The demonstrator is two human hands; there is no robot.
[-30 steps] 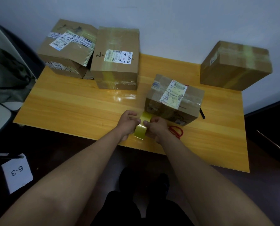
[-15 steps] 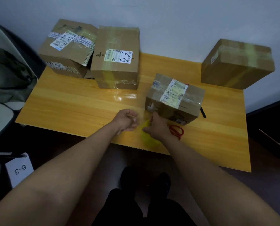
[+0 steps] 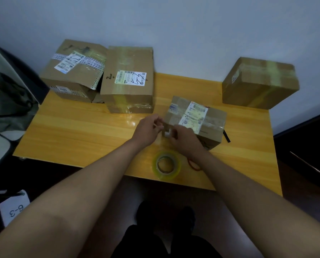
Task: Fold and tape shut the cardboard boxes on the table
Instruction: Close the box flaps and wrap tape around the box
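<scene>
Left hand and right hand meet at the near left corner of the small box, fingers curled; what they pinch, if anything, is too blurred to tell. Tape roll lies flat just below the hands, near the table edge, untouched.

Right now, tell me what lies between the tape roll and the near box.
In the head view, the right hand lies between the tape roll and the near box, with bare table beneath it.
</scene>
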